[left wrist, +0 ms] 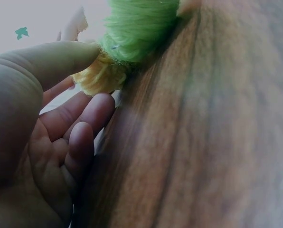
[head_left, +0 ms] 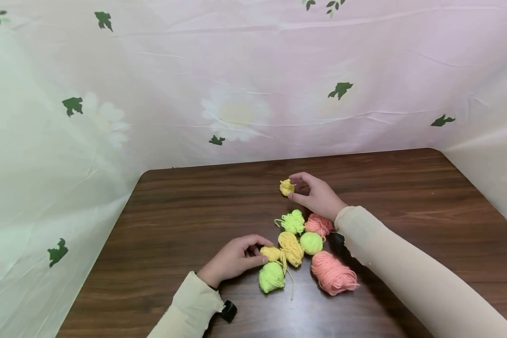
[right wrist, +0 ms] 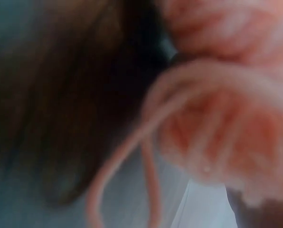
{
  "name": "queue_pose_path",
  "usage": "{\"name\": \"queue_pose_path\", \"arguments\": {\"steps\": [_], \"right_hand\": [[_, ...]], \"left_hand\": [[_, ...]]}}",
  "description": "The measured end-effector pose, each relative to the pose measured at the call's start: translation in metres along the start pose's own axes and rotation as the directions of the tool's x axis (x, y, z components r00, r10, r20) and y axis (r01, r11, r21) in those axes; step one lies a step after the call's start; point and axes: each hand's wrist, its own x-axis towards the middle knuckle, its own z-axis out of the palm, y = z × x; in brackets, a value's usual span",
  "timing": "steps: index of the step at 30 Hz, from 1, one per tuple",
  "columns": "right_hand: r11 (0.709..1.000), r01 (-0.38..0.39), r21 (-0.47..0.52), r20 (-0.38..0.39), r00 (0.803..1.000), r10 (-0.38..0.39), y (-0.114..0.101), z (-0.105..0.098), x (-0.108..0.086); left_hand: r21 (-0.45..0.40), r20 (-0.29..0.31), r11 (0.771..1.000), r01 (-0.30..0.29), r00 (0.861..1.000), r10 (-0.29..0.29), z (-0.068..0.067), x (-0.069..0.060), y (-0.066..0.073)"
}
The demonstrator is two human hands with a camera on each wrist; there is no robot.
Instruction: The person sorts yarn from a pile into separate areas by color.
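Observation:
At the middle of the table, my left hand (head_left: 235, 257) holds a small yellow yarn ball (head_left: 271, 254) between thumb and fingers. In the left wrist view the thumb lies against this yellow yarn (left wrist: 101, 76), beside a green skein (left wrist: 141, 31). Farther back, my right hand (head_left: 317, 195) has its thumb and fingertips at either side of another small yellow yarn ball (head_left: 287, 187). Under the right forearm, the right wrist view shows coral yarn (right wrist: 222, 137) with a loose loop, blurred and close.
Around the hands lie a green skein (head_left: 272, 277), a yellow skein (head_left: 291, 249), a round green ball (head_left: 311, 243), a loose green bundle (head_left: 293, 221) and two coral skeins (head_left: 334, 273). A yarn tail trails forward. Patterned cloth (head_left: 253, 84) hangs behind the wooden table (head_left: 173, 220).

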Motion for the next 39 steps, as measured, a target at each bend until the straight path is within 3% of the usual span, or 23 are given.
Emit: {"name": "queue_pose_path", "arguments": {"steps": [8, 12, 16, 22, 39], "right_hand": [[0.998, 0.026, -0.056, -0.004, 1.000, -0.027, 0.005, 0.001, 0.012], [0.995, 0.066, -0.068, 0.063, 0.996, -0.062, 0.013, 0.002, 0.024], [0.999, 0.029, -0.026, 0.142, 0.990, -0.025, 0.019, 0.001, 0.031], [0.999, -0.009, -0.038, 0.183, 0.983, 0.016, 0.025, 0.001, 0.033], [0.997, -0.020, -0.071, 0.151, 0.988, 0.030, 0.028, -0.001, 0.027]], "left_hand": [[0.010, 0.005, 1.000, 0.005, 1.000, -0.005, 0.000, 0.001, 0.000], [0.028, -0.003, 1.000, 0.006, 1.000, -0.006, -0.002, 0.001, -0.001], [0.022, 0.000, 1.000, 0.002, 1.000, -0.002, -0.002, 0.002, -0.001], [0.018, 0.008, 1.000, -0.001, 1.000, 0.001, 0.000, 0.002, -0.001], [0.016, 0.004, 1.000, -0.010, 1.000, 0.010, 0.001, 0.002, -0.002]]}}
